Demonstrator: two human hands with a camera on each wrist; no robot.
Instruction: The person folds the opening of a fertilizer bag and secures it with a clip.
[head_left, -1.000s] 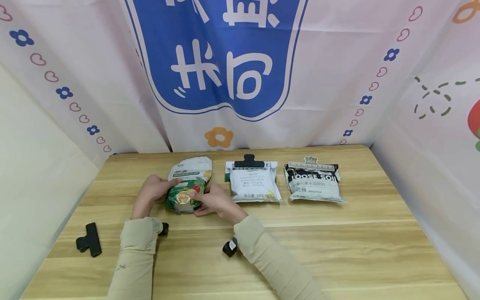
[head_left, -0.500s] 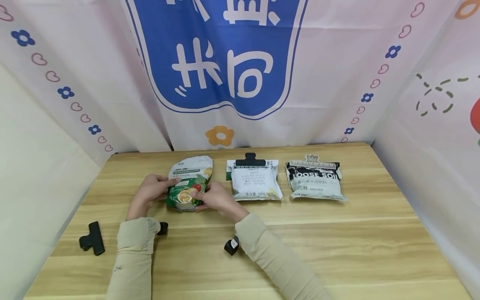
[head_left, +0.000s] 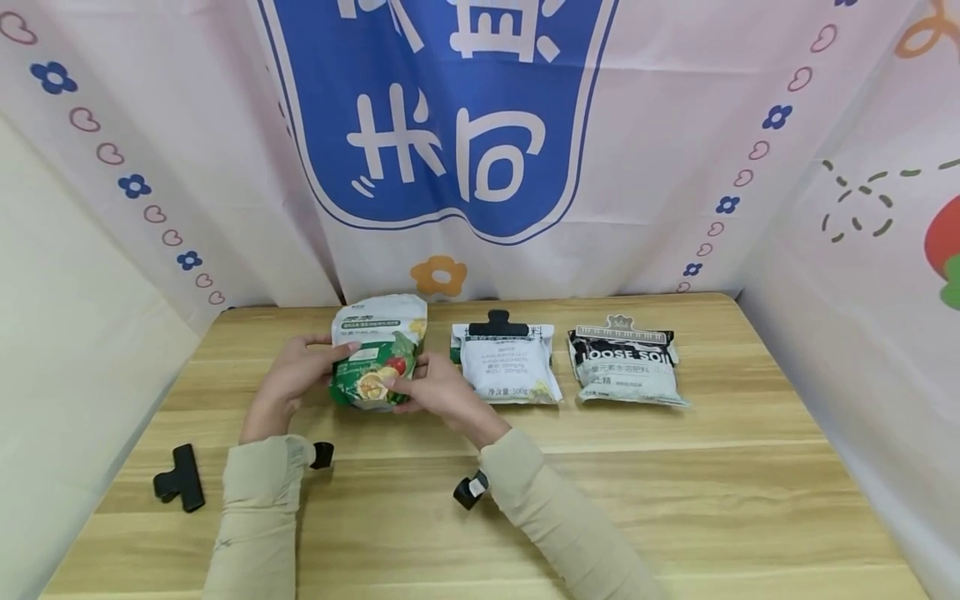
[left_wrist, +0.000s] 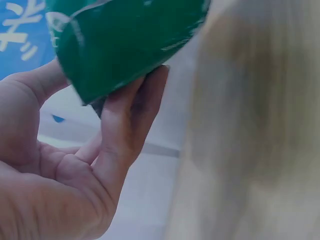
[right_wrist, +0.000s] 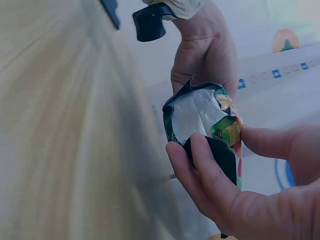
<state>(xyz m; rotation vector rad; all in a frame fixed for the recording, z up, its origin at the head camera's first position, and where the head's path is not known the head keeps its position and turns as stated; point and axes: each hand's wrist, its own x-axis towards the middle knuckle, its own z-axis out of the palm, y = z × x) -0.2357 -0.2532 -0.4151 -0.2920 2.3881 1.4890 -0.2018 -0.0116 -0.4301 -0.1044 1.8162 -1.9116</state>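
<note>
In the head view, both hands hold a white and green pouch (head_left: pixel 378 358) with fruit pictures, near the table's back left. My left hand (head_left: pixel 288 379) grips its left side, thumb on the front; the left wrist view shows fingers behind the pouch's green corner (left_wrist: pixel 115 60). The right hand (head_left: pixel 450 390) pinches the lower right side. In the right wrist view, that hand's thumb is on the printed face and its fingers are against the folded grey end (right_wrist: pixel 192 115). The pouch appears raised off the table in both wrist views.
A white bag (head_left: pixel 510 371) under a black clip (head_left: pixel 498 325) lies right of the pouch. Farther right is a black and white bag (head_left: pixel 630 379) with a pale crown-topped clip (head_left: pixel 622 333). One loose black clip (head_left: pixel 180 478) lies front left on the wooden table (head_left: pixel 675 492).
Both hands have lifted the pouch slightly and tipped it more upright, so its top reaches farther back. The other bags and the loose clip stay in place.
</note>
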